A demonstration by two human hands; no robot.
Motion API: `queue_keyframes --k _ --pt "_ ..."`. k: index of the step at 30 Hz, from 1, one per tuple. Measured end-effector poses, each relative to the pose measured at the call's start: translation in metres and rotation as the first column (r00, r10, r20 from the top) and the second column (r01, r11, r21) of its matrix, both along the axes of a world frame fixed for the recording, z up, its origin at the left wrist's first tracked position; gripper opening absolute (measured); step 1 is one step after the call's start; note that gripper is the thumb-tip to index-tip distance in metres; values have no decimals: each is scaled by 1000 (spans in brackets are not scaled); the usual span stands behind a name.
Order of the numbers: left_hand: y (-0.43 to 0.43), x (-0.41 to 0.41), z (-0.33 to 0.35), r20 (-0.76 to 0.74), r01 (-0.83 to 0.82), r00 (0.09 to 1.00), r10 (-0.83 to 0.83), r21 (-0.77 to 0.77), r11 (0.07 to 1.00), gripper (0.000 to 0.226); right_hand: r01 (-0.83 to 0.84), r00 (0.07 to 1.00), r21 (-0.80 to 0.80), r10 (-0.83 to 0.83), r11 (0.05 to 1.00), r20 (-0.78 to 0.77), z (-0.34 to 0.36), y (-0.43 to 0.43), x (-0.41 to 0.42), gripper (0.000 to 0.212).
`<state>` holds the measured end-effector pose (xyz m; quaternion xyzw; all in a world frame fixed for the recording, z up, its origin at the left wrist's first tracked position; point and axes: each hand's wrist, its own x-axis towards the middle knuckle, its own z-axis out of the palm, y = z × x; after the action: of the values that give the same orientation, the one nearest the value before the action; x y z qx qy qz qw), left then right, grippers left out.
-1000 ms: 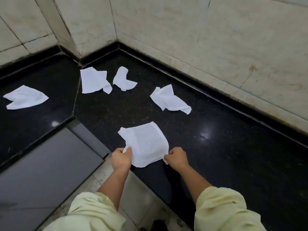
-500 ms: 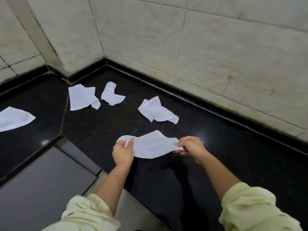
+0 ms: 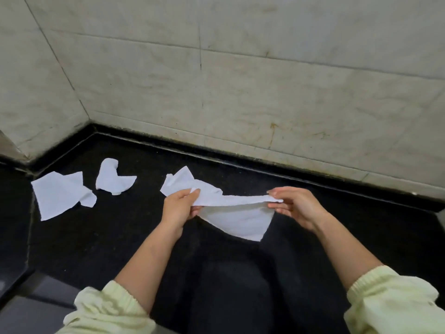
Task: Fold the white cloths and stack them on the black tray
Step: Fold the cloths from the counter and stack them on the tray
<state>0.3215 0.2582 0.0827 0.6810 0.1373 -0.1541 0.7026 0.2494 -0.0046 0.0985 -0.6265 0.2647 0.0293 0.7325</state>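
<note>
Pinching grips are holding the white cloth [image 3: 240,219]: the left hand [image 3: 179,208] is nipping its 9 o'clock end, the right hand [image 3: 297,206] its 3 o'clock end, and the cloth is sagging between them above the black worktop [image 3: 120,237]. A second ago it was lying flat there; now it is being lifted and doubled over, so a first fold seems to be starting. Three loose cloths [image 3: 60,196] are waiting from 9 to 11 o'clock. No tray is showing.
</note>
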Motion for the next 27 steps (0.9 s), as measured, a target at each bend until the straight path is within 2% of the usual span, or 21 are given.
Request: queue_keyframes --k 2,4,10,14,18,20,22,27 --pt "-9 14 6 -45 55 997 -58 -57 997 4 61 998 -27 -61 998 2 2 -9 1 14" --pt "-20 26 12 -34 138 990 -140 -67 988 7 120 993 -41 -119 992 17 5 -19 0 13" --pt "-32 43 10 -39 339 940 -340 -22 940 33 176 983 -12 -175 984 56 10 -47 -14 14" --pt "-24 36 0 -90 409 911 -403 48 911 39 106 994 24 -106 994 -13 0 -56 -31 17" --pt "-16 19 -20 -183 558 823 -538 86 825 20 6 985 62 5 998 -174 -25 -58 -50 26" --pt "-12 12 -35 -269 610 771 -577 54 791 16 -65 968 88 84 994 -235 -39 -59 -60 32" --pt "-9 8 -49 -369 604 737 -566 -15 797 18 -122 947 103 147 987 -285 -55 -61 -69 32" --pt "-7 4 -64 -516 623 642 -568 -81 778 34 -163 906 58 172 985 -385 -84 -62 -80 20"
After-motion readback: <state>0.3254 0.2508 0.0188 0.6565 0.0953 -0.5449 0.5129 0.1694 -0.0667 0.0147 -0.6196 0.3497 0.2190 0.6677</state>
